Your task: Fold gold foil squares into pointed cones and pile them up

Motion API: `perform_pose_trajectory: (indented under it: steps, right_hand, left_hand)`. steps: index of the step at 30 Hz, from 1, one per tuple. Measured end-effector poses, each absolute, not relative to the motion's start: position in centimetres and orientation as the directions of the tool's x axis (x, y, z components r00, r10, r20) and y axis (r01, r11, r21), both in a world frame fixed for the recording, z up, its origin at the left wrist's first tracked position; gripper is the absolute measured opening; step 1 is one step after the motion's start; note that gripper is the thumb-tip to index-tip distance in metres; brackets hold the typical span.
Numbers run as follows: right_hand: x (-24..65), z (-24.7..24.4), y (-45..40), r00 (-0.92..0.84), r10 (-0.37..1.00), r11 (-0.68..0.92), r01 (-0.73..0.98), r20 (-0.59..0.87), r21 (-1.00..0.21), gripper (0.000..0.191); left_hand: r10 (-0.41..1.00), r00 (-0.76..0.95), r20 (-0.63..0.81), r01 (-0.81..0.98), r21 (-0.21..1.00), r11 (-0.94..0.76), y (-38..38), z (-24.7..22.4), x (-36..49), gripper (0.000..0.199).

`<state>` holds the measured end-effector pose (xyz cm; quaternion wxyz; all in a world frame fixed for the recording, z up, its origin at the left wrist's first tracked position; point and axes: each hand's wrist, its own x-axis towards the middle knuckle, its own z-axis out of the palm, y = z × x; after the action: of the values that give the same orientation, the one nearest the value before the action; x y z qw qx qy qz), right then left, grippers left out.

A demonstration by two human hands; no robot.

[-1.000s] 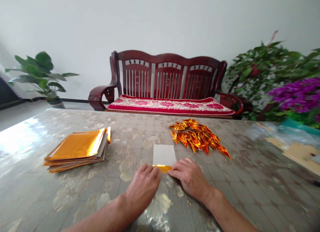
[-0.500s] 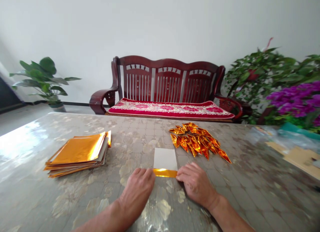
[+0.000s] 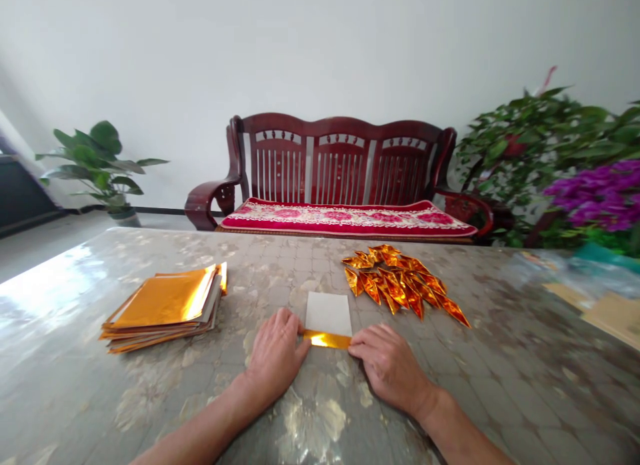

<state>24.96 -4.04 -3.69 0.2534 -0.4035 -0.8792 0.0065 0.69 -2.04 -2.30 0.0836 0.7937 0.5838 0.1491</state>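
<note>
A white-backed paper sheet (image 3: 329,313) lies on the table, its near edge folded over into a shiny gold strip (image 3: 326,339). My left hand (image 3: 276,355) is at the strip's left end, and my right hand (image 3: 390,368) is at its right end. The fingertips of both hands touch the folded edge and appear to grip it. To the left sits a stack of gold foil sheets (image 3: 165,305). Beyond the white sheet lies a heap of pointed, folded gold foil pieces (image 3: 395,283), apart from both hands.
The hands work on a glossy, mottled grey tabletop (image 3: 500,385). Behind it stand a dark red wooden bench (image 3: 340,165) with a red cushion, a potted plant (image 3: 95,165) and purple flowers (image 3: 595,198). Plastic and cardboard (image 3: 600,311) lie at the right.
The gold strip has shifted slightly away from me, and both hands have closed in on its ends. The whole view has shifted slightly.
</note>
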Motion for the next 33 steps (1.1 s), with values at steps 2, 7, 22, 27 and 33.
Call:
perform_pose_trajectory:
  steps: [2,7,22,27,33]
  right_hand:
    - [24.9,-3.6,-4.0,-0.546,0.711,0.675,0.706,0.444,-0.213,0.029]
    - [24.7,-3.6,-4.0,-0.552,0.714,0.673,0.712,0.431,-0.202,0.028]
    - [24.1,-3.6,-3.6,-0.500,0.679,0.694,0.677,0.538,-0.246,0.027]
    - [23.9,-3.4,-4.2,-0.359,0.664,0.664,0.687,0.656,-0.295,0.031]
    - [22.9,-3.4,-4.7,-0.423,0.729,0.634,0.713,0.538,-0.300,0.040]
  left_hand:
    - [0.953,0.266,0.144,0.889,0.344,-0.300,-1.9,-2.4,0.6,0.006]
    - [0.952,0.258,0.164,0.847,0.437,-0.304,-1.6,-2.6,0.3,0.006]
    - [0.750,0.250,0.612,0.709,0.412,-0.572,-1.2,-3.6,0.3,0.023]
    - [0.620,0.512,0.594,0.740,0.061,-0.670,-2.7,-2.5,0.4,0.029]
    - [0.632,0.588,0.505,0.670,0.135,-0.730,-3.7,-2.7,2.3,0.030]
